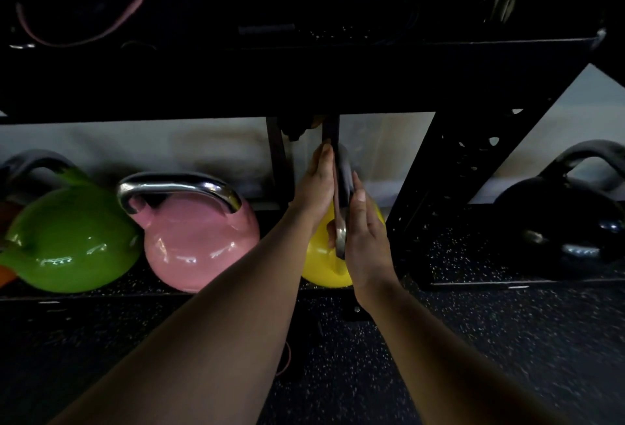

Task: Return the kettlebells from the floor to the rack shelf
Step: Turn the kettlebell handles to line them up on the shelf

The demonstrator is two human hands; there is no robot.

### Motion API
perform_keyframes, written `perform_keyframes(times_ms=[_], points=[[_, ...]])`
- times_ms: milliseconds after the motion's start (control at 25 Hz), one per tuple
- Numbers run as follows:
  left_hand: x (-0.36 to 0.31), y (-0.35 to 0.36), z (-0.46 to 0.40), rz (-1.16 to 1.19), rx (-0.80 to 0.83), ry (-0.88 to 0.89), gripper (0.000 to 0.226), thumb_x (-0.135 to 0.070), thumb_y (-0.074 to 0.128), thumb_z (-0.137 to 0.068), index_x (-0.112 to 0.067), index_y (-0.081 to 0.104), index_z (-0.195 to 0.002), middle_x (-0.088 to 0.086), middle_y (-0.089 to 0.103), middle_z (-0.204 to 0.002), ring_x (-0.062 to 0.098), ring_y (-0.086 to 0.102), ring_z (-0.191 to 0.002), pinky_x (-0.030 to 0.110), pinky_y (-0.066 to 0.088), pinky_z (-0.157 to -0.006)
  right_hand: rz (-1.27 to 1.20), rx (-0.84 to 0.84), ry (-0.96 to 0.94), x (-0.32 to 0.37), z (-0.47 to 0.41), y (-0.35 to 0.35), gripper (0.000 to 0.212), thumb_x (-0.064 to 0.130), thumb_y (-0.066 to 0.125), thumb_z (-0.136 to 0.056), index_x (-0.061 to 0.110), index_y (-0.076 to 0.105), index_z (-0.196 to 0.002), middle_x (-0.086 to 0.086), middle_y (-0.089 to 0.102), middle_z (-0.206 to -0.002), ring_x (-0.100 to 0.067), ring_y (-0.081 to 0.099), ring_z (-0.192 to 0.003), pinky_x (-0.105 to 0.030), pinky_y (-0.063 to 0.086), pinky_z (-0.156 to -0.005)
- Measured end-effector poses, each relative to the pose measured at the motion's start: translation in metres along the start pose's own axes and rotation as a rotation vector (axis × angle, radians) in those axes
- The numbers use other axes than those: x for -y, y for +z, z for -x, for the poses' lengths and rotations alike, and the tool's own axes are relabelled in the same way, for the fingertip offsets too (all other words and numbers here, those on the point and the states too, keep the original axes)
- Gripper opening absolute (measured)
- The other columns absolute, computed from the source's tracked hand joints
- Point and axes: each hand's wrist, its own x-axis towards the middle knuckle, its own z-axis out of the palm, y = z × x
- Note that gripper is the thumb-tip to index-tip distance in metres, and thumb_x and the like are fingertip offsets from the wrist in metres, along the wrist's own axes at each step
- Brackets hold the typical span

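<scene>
A yellow kettlebell (321,265) rests on the low rack shelf (101,294), just right of a pink kettlebell (199,245) and a green kettlebell (67,238). Its steel handle (342,187) points toward me, edge-on. My left hand (314,187) presses flat along the handle's left side, thumb under it. My right hand (368,245) lies against the right side, so the handle is clasped between both palms. A black kettlebell (561,231) stands on a speckled surface beyond the rack's upright, at the right.
A dark upper shelf beam (236,79) hangs low over the kettlebells, with bands and straps (101,18) above it. A perforated black upright (449,181) slants just right of my hands. Speckled black rubber floor (473,340) spreads in front.
</scene>
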Motion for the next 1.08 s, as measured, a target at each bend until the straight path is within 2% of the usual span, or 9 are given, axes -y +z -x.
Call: perform_keyframes(times_ms=[160,320,440,600,720,800,920,1000,1080], points=[[-0.003,0.003,0.001,-0.011,-0.015,0.003,0.049,-0.056,0.027,-0.102,-0.033,0.047,-0.141,0.004,0.055,-0.139,0.02,0.049,-0.13,0.043,0.033,-0.113,0.036,0.009,0.009,0.002,0.001,-0.002,0.046,0.05,0.028,-0.104,0.04,0.039,-0.147,0.034,0.067,-0.093,0.006,0.063,-0.072,-0.023,0.053,-0.064],[-0.004,0.003,0.004,-0.023,-0.042,0.003,0.05,-0.058,0.026,-0.101,-0.034,0.048,-0.139,0.008,0.057,-0.137,0.025,0.051,-0.127,0.043,0.035,-0.111,0.071,0.034,-0.014,-0.001,0.001,-0.002,0.048,0.053,0.027,-0.103,0.041,0.037,-0.148,0.047,0.061,-0.097,0.02,0.06,-0.081,-0.009,0.051,-0.067],[-0.009,0.002,0.006,-0.091,-0.039,-0.049,0.052,-0.058,0.024,-0.101,-0.034,0.045,-0.142,0.009,0.053,-0.143,0.027,0.048,-0.131,0.031,0.033,-0.106,0.096,0.037,-0.013,-0.003,0.001,-0.003,0.048,0.053,0.026,-0.103,0.042,0.035,-0.149,0.053,0.055,-0.105,0.026,0.055,-0.089,-0.001,0.045,-0.065],[-0.025,-0.005,0.023,-0.155,-0.043,-0.018,0.046,-0.044,0.034,-0.104,-0.026,0.042,-0.146,0.009,0.05,-0.146,0.023,0.047,-0.132,0.019,0.034,-0.1,0.09,0.089,0.055,0.008,0.001,-0.009,0.048,0.053,0.028,-0.102,0.042,0.035,-0.148,0.0,0.069,-0.118,-0.009,0.067,-0.085,-0.029,0.056,-0.069],[-0.031,-0.023,0.059,-0.055,-0.239,0.065,0.037,-0.023,0.061,-0.097,-0.015,0.057,-0.133,0.007,0.064,-0.126,0.015,0.059,-0.11,0.007,0.041,-0.077,0.198,0.084,0.127,0.029,-0.001,-0.016,0.042,0.041,0.037,-0.104,0.033,0.044,-0.145,-0.005,0.066,-0.124,-0.014,0.065,-0.099,-0.024,0.049,-0.073],[-0.029,-0.043,0.082,-0.072,-0.344,0.134,0.024,-0.02,0.065,-0.093,-0.013,0.069,-0.116,0.003,0.072,-0.11,0.012,0.065,-0.102,0.018,0.046,-0.078,0.431,0.02,0.024,0.043,-0.001,-0.023,0.039,0.033,0.05,-0.1,0.028,0.05,-0.138,-0.004,0.062,-0.124,-0.021,0.059,-0.108,-0.029,0.048,-0.076],[-0.028,-0.086,0.105,-0.182,-0.599,0.203,0.016,-0.025,0.064,-0.091,-0.013,0.073,-0.097,0.001,0.074,-0.09,0.015,0.068,-0.087,0.03,0.051,-0.076,0.801,-0.001,-0.306,0.065,-0.001,-0.016,0.044,0.018,0.06,-0.089,0.023,0.054,-0.132,-0.008,0.056,-0.119,-0.029,0.048,-0.11,-0.041,0.045,-0.087],[-0.025,-0.116,0.113,-0.261,-0.799,0.214,0.013,-0.024,0.064,-0.089,-0.012,0.068,-0.093,0.002,0.069,-0.091,0.02,0.064,-0.086,0.036,0.049,-0.079,0.892,0.039,-0.445,0.072,-0.002,0.005,0.047,0.015,0.059,-0.086,0.021,0.053,-0.132,-0.012,0.056,-0.117,-0.033,0.046,-0.108,-0.046,0.044,-0.087],[-0.02,-0.14,0.112,-0.263,-0.935,0.168,0.028,-0.028,0.067,-0.086,-0.008,0.062,-0.106,0.007,0.061,-0.109,0.026,0.059,-0.098,0.039,0.048,-0.086,0.846,0.063,-0.523,0.07,-0.001,0.03,0.043,0.016,0.06,-0.085,0.019,0.056,-0.128,-0.012,0.058,-0.111,-0.029,0.047,-0.106,-0.044,0.045,-0.087]])
